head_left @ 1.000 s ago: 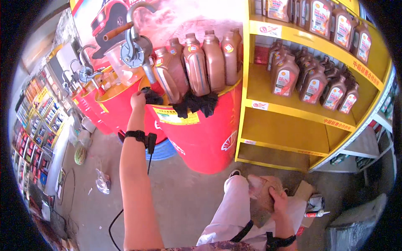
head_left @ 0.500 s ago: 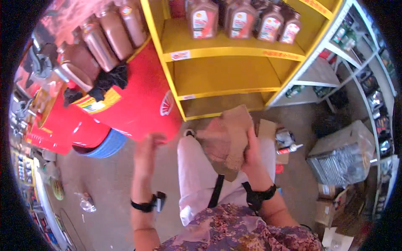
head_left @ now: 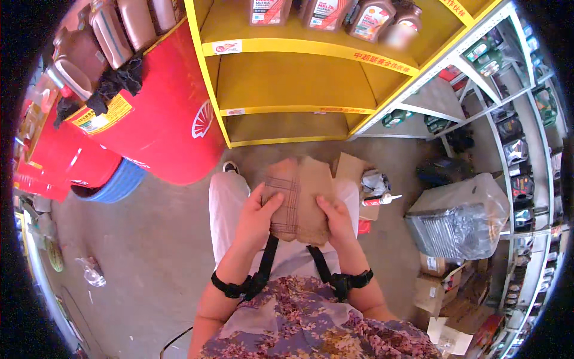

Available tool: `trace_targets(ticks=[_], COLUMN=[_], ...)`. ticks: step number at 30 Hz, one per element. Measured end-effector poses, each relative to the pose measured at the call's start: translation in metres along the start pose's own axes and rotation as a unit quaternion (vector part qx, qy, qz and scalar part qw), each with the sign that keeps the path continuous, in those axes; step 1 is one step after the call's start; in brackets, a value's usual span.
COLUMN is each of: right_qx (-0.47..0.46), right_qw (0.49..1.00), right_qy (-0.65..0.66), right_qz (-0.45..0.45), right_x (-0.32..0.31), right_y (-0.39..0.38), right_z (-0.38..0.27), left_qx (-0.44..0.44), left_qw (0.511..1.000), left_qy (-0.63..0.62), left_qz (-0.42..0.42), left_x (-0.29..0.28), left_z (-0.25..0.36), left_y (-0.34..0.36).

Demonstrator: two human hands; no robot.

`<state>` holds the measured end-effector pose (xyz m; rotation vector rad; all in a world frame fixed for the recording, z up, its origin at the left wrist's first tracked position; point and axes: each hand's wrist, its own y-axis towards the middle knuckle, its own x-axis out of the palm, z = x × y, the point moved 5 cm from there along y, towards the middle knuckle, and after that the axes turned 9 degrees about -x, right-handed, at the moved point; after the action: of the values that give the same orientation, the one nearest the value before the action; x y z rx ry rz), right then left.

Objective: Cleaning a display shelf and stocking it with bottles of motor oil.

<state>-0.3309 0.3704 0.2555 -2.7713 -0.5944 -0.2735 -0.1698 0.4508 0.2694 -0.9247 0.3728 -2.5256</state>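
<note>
Shop, automotive fluids: brown jugs on yellow shelves, red drums.

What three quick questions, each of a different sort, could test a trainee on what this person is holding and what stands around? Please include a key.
1. Multiple choice: What is in the person's right hand?
A) a brown bottle
B) flat tan material
C) a white-nozzled tube

2. True or false: The yellow shelf unit stands to the right of the large red drum, as the person sees it.

3. Fill in: Dark crossing lines show on the part of the material nearest the ____ hand.

Key:
1: B
2: True
3: left; the left hand grips that lined part.
</note>
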Motion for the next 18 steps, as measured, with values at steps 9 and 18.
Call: trace_targets(ticks=[9,18], right_qx=[0.147,0.119], right_qw=[0.927,0.919], right_qy=[0.342,0.37], right_qz=[0.035,0.07], right_x=[-0.002,-0.033], right_y=[0.012,0.058], right_z=[0.036,0.089], left_qx=[-0.109,-0.161], left_qw=[0.989,0.982], left_qy=[-0.068,-0.04], left_qz=[0.068,0.093], left_x=[0.009,0.01], left_z=[-0.025,-0.062], left_y=[0.039,0.103])
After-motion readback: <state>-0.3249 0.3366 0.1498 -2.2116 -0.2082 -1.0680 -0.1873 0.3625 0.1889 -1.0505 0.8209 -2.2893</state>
